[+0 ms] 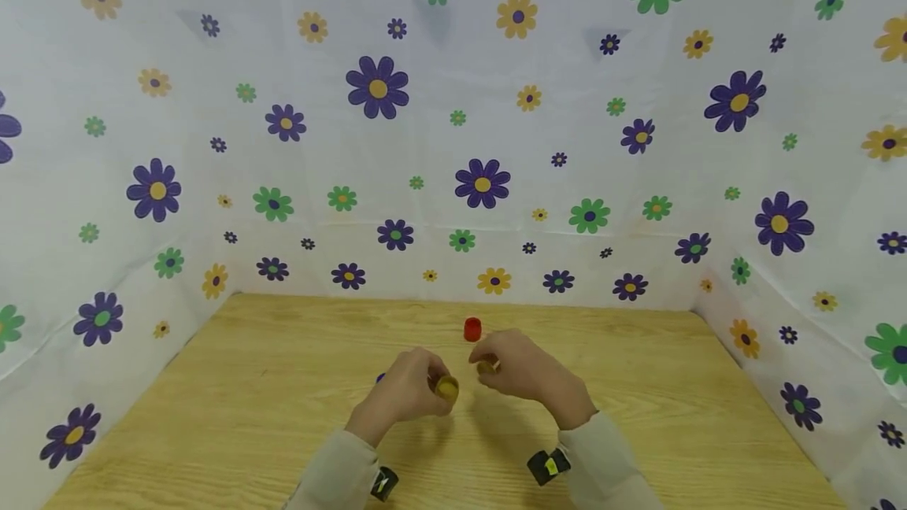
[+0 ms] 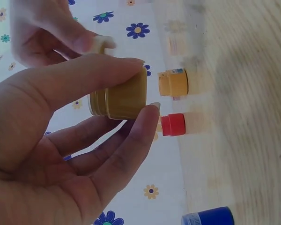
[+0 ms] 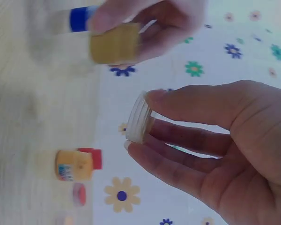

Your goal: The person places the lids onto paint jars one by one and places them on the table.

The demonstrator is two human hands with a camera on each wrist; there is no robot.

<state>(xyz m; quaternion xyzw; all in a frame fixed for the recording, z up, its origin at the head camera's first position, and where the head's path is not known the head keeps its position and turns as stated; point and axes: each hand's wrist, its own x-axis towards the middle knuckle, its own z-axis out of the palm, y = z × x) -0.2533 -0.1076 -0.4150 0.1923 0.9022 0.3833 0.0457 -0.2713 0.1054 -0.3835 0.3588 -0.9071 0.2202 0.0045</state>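
My left hand (image 1: 397, 396) grips a small mustard-yellow paint jar (image 2: 126, 96) between thumb and fingers, held above the table. The jar's threaded neck is uncovered and points toward the right hand. A whitish, ridged screw lid (image 3: 139, 119) is pinched between the thumb and fingers of my right hand (image 1: 524, 368). Lid and jar are apart, a short gap between them. Past the hands stands a red jar (image 1: 472, 329). Beside it in the wrist views is an orange-yellow jar (image 2: 177, 83) with a label, which the right hand hides from the head view.
A blue jar (image 2: 214, 216) stands behind the left hand, mostly hidden in the head view. Near the orange-yellow jar lie a red lid (image 3: 79, 194) and a pale orange one (image 3: 66, 220). Flower-printed cloth (image 1: 482, 101) walls the wooden table (image 1: 283, 431) at the back and sides.
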